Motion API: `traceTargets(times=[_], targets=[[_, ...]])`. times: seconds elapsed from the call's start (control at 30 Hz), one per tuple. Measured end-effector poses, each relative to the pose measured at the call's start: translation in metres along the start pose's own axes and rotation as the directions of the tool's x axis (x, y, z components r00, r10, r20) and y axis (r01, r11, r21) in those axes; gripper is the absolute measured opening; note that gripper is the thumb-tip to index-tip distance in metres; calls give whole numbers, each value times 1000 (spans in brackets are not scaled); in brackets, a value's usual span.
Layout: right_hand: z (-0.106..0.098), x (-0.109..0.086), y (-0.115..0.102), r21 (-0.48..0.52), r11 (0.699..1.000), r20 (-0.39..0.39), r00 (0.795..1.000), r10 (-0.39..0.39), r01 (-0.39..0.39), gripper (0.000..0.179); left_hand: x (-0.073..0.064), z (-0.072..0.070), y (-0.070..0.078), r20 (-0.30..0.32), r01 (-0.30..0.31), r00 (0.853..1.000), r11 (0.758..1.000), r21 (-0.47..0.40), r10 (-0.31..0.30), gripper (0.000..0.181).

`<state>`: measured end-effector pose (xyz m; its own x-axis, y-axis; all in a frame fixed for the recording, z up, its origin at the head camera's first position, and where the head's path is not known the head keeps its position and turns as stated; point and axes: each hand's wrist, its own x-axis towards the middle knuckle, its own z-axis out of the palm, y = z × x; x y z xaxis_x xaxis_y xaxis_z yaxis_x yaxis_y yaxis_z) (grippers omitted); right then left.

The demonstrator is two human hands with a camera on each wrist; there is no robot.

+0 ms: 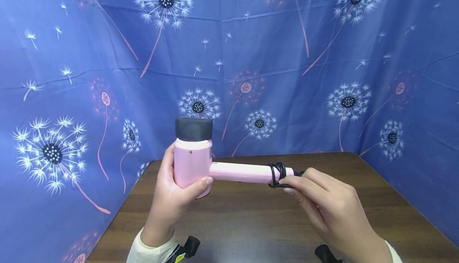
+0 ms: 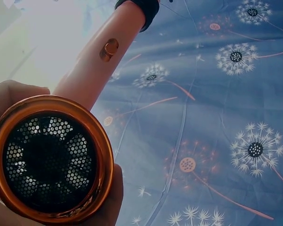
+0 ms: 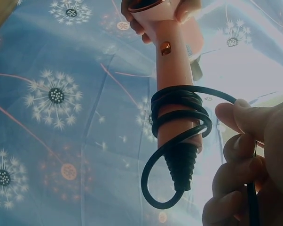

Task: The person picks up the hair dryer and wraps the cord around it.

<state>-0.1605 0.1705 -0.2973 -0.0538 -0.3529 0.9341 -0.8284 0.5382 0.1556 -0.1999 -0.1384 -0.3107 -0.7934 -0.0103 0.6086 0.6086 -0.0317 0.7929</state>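
A pink hair dryer [image 1: 191, 161] with a black nozzle [image 1: 194, 129] is held up above the table, its handle [image 1: 240, 172] pointing right. My left hand [image 1: 175, 193] grips the dryer's body, thumb across its near side. In the left wrist view, the round rear grille [image 2: 50, 160] has a copper-coloured rim, and a copper button [image 2: 108, 49] sits on the handle. Several turns of black cord [image 3: 179, 113] wrap the handle's end. My right hand [image 1: 328, 201] pinches the cord between thumb and forefinger; in the right wrist view the cord runs on down through the curled fingers [image 3: 235, 174].
Below the hands lies a brown wooden table [image 1: 251, 219]. A blue cloth [image 1: 287, 75] with dandelion prints hangs behind it and along both sides. Black wrist-camera mounts [image 1: 191, 246] show near both wrists.
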Motion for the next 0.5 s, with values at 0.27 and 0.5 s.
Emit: traceTargets(times=[0.27, 0.5], targets=[[0, 0, 0, 17, 1000, 0, 1000, 13, -13, 28, -1, -2, -4, 19, -13, 1000, 999, 45, 12, 97], [0, -1, 1, 21, 1000, -2, 1000, 22, -22, 28, -1, -2, -2, 36, -22, 999, 997, 73, 19, 98]])
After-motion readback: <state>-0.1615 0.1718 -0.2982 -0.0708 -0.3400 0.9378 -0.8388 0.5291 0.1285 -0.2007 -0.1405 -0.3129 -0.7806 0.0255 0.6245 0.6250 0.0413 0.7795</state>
